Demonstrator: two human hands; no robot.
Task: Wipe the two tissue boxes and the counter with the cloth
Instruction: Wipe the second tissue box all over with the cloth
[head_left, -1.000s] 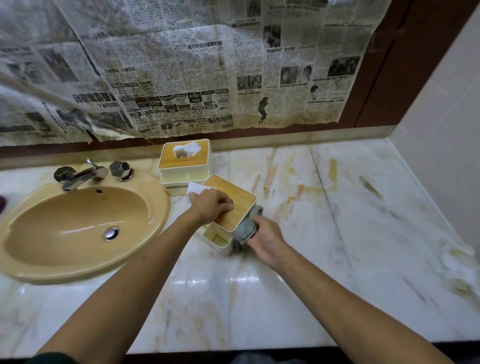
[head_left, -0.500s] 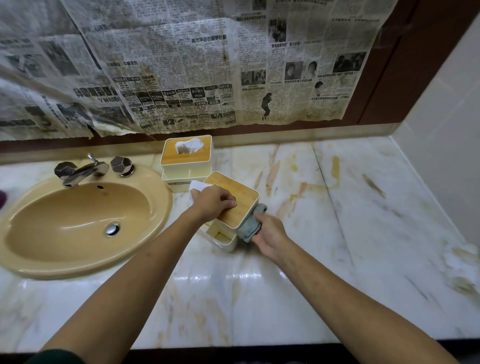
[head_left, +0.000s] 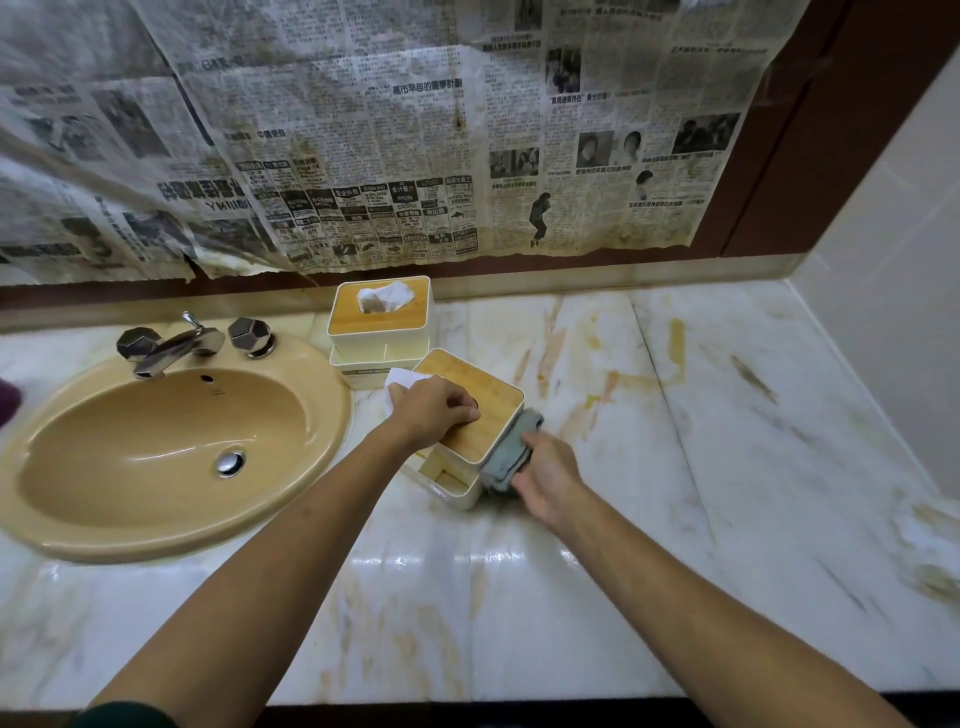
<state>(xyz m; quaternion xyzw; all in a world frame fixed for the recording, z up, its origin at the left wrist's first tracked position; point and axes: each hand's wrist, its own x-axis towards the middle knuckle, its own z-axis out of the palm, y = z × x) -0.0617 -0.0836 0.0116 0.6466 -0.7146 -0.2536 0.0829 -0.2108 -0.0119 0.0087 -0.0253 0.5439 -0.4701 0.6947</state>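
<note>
This is a bathroom. A round yellow sink (head_left: 156, 457) is set into a shiny marble surface (head_left: 701, 441). A metal tap (head_left: 171, 348) with two knobs stands at the back of the sink. Two tissue boxes (head_left: 382, 322) sit beside the sink. Old newspaper (head_left: 415, 130) is stuck over the wall above. Pale tiles (head_left: 893, 312) cover the side wall.
</note>
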